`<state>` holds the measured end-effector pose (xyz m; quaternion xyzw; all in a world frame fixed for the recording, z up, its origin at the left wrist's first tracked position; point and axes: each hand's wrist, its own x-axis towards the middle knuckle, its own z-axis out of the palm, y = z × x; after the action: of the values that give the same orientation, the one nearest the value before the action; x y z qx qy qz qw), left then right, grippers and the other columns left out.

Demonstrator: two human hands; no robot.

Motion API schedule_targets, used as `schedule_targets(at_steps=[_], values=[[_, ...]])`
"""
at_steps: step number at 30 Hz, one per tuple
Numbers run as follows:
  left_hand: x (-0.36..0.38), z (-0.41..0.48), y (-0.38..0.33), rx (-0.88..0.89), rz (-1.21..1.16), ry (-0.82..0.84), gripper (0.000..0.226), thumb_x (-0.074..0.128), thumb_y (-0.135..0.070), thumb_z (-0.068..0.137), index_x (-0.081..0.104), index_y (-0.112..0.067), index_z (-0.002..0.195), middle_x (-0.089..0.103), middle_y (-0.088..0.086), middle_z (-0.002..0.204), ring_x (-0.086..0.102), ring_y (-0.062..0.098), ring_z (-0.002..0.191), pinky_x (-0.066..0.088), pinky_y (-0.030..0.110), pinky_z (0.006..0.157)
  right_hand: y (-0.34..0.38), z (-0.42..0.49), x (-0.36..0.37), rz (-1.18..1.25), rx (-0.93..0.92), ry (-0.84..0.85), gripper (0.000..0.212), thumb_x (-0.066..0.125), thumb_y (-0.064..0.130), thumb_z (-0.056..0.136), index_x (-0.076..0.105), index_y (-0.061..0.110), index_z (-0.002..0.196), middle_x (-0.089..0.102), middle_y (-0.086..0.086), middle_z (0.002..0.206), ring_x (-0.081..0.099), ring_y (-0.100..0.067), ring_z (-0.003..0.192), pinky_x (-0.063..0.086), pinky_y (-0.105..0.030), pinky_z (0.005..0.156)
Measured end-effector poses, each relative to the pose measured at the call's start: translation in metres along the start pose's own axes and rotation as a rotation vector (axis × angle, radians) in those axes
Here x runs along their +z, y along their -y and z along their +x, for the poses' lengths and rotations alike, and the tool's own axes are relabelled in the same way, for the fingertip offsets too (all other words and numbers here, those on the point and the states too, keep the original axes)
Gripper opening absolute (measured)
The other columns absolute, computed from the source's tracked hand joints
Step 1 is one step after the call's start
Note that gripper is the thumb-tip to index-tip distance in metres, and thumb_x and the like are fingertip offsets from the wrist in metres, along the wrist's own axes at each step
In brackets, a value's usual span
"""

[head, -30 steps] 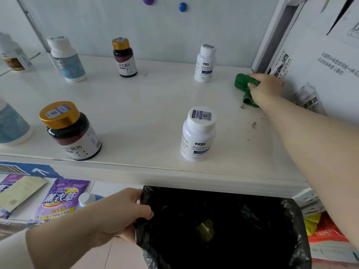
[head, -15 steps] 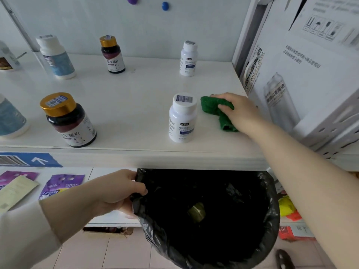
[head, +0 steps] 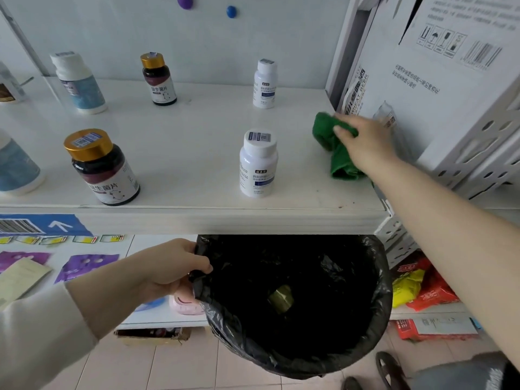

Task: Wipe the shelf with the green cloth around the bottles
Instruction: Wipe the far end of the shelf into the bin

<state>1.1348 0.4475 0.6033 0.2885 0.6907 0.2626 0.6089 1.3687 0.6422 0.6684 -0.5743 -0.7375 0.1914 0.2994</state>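
Two hands: right hand [head: 365, 143] presses down on green cloth [head: 336, 153], fingers clenched over it; left hand [head: 171, 267] grips rim of black-lined bin [head: 295, 358] below shelf edge.
Cloth location: right end of shelf [head: 183, 153], touching white carton [head: 439, 88] side.
Open room: bare surface between cloth and nearest white bottle [head: 258, 163]; wider gap mid-shelf.
Edges: small crumbs near front-right corner.
Cut off: blue-label bottle [head: 15, 167] at left frame edge.
Cloth look: bunched, deep green, folds partly under palm.
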Motion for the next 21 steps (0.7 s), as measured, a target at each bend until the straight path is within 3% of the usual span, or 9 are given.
schedule_targets(at_steps=[4, 9, 11, 13, 15, 17, 19, 21], values=[[0.001, 0.0, 0.0, -0.005, 0.011, 0.008, 0.024, 0.046, 0.011, 0.085, 0.054, 0.01, 0.107, 0.061, 0.024, 0.091, 0.062, 0.033, 0.074, 0.056, 0.045, 0.071, -0.007, -0.005, 0.014, -0.066, 0.001, 0.247, 0.047, 0.04, 0.041, 0.095, 0.032, 0.033, 0.14, 0.027, 0.003, 0.153, 0.029, -0.019, 0.138, 0.024, -0.025, 0.107], [0.002, -0.002, 0.002, 0.007, 0.001, 0.021, 0.02, 0.044, 0.011, 0.086, 0.055, 0.009, 0.102, 0.059, 0.024, 0.094, 0.058, 0.035, 0.084, 0.051, 0.05, 0.081, -0.002, -0.039, 0.012, -0.022, -0.125, 0.288, 0.037, 0.048, 0.025, 0.093, 0.048, 0.032, 0.13, 0.047, 0.005, 0.141, 0.043, -0.017, 0.129, 0.029, -0.018, 0.098], [0.003, -0.004, 0.002, 0.007, 0.003, 0.021, 0.019, 0.045, 0.01, 0.086, 0.055, 0.008, 0.101, 0.061, 0.024, 0.094, 0.06, 0.035, 0.082, 0.054, 0.045, 0.073, 0.001, -0.062, 0.01, -0.001, -0.137, 0.25, 0.035, 0.05, 0.022, 0.093, 0.053, 0.032, 0.126, 0.053, 0.005, 0.135, 0.054, -0.013, 0.116, 0.035, -0.01, 0.086], [0.003, -0.004, 0.004, 0.006, -0.003, 0.021, 0.018, 0.045, 0.01, 0.086, 0.055, 0.008, 0.102, 0.062, 0.023, 0.093, 0.061, 0.034, 0.08, 0.055, 0.044, 0.071, 0.004, -0.09, 0.009, 0.012, -0.147, 0.173, 0.033, 0.051, 0.021, 0.092, 0.056, 0.035, 0.122, 0.056, 0.009, 0.13, 0.062, -0.007, 0.084, 0.038, -0.003, 0.063], [0.003, -0.004, 0.005, 0.006, -0.003, 0.021, 0.017, 0.045, 0.01, 0.086, 0.056, 0.006, 0.099, 0.062, 0.023, 0.09, 0.061, 0.034, 0.078, 0.055, 0.044, 0.07, 0.009, -0.117, 0.01, 0.059, -0.167, 0.115, 0.033, 0.052, 0.021, 0.091, 0.057, 0.037, 0.119, 0.054, 0.012, 0.133, 0.061, -0.011, 0.064, 0.041, -0.005, 0.057], [0.004, -0.004, 0.006, 0.013, 0.003, 0.014, 0.016, 0.045, 0.01, 0.086, 0.056, 0.006, 0.097, 0.061, 0.022, 0.088, 0.06, 0.034, 0.075, 0.055, 0.045, 0.07, 0.014, -0.136, 0.013, 0.131, -0.192, 0.127, 0.033, 0.052, 0.02, 0.091, 0.058, 0.037, 0.118, 0.053, 0.011, 0.134, 0.064, -0.019, 0.061, 0.047, -0.016, 0.055], [0.005, -0.005, 0.006, 0.015, 0.001, 0.014, 0.015, 0.044, 0.011, 0.086, 0.056, 0.005, 0.094, 0.062, 0.021, 0.083, 0.063, 0.03, 0.067, 0.057, 0.041, 0.062, 0.018, -0.147, 0.011, 0.196, -0.177, 0.18, 0.032, 0.051, 0.02, 0.091, 0.058, 0.038, 0.117, 0.061, 0.009, 0.125, 0.058, -0.011, 0.05, 0.046, -0.018, 0.046], [0.006, -0.005, 0.006, 0.011, -0.025, 0.013, 0.015, 0.043, 0.012, 0.086, 0.056, 0.005, 0.09, 0.063, 0.02, 0.079, 0.065, 0.025, 0.056, 0.059, 0.035, 0.051, 0.02, -0.151, 0.008, 0.28, -0.163, 0.186, 0.031, 0.051, 0.019, 0.092, 0.058, 0.037, 0.116, 0.066, 0.01, 0.113, 0.061, -0.004, 0.063, 0.051, -0.012, 0.062]])
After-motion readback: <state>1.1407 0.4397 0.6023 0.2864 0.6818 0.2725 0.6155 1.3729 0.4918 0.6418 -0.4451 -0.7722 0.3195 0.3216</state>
